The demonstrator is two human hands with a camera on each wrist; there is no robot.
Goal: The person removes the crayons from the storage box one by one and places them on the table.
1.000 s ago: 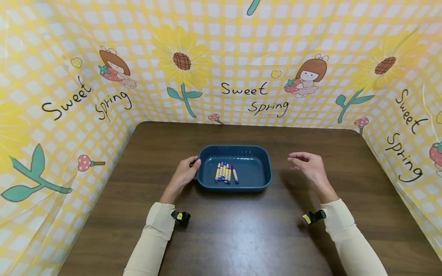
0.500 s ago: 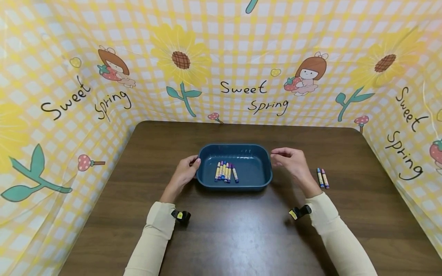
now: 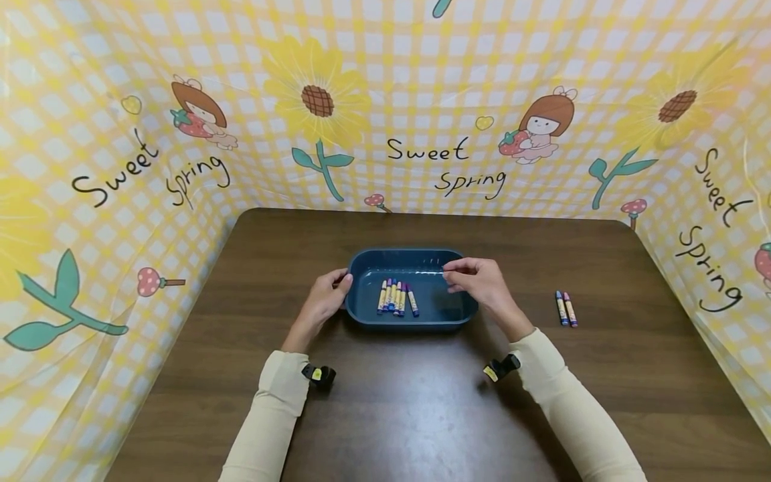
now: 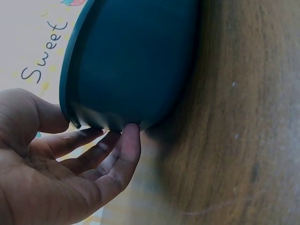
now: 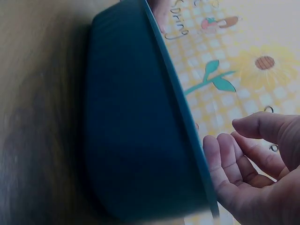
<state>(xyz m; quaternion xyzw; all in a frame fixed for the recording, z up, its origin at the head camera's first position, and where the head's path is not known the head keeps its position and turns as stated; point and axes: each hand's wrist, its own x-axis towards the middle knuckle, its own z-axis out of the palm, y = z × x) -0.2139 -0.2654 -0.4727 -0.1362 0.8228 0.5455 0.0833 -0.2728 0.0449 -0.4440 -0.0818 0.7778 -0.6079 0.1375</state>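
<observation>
Bracing a tray [image 3: 409,326] on the desk [image 3: 397,415], seemingly to steady it, the left hand [image 3: 322,298] grips one end; crayons [image 3: 393,298] lie inside, and the empty right hand [image 3: 482,282], loosely bent, hovers over the other.

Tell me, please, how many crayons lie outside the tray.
2: one blue crayon, one pinkish crayon, on the table right of the tray; the right arm may hide more.
</observation>
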